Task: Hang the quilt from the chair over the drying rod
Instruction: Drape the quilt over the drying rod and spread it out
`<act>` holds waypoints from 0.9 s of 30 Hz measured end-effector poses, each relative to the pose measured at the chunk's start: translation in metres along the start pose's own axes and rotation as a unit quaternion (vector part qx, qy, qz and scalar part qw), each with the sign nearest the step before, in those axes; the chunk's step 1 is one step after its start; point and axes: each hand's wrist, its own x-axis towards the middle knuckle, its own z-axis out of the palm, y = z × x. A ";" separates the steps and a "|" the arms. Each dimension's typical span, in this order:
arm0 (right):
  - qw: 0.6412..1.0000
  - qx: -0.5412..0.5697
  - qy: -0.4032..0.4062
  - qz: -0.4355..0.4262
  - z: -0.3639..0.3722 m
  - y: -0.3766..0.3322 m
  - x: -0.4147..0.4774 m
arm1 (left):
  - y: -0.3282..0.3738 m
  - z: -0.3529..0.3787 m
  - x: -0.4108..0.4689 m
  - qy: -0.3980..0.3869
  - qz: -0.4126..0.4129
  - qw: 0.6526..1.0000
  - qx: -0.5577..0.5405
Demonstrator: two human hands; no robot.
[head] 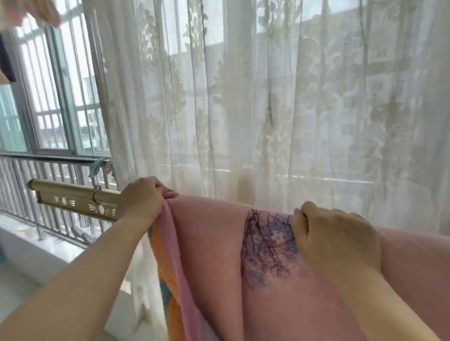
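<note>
One pink quilt (209, 247) drapes over one gold drying rod (74, 197), with two hands closed on its top fold: left hand (142, 201) nearest the rod's bare end, right hand (335, 241) farther along.

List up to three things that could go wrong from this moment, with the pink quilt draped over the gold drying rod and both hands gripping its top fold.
1. The quilt sits bunched where the left hand grips it, so it may dry unevenly.
2. The right hand holds fabric near the lace curtain; pulling could snag it.
3. Much cloth hangs on the near side of the rod, so it might slide off.
</note>
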 end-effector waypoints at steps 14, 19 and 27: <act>0.997 0.037 -0.055 -0.034 0.030 -0.062 0.023 | 0.042 0.026 -0.022 -0.013 0.211 0.973 -0.091; 0.998 0.025 -0.056 -0.011 0.032 -0.069 0.023 | 0.033 0.042 -0.023 -0.167 0.245 0.934 -0.199; 0.994 -0.037 -0.091 0.036 0.017 -0.065 0.022 | -0.034 0.048 0.014 -0.052 0.292 0.951 -0.083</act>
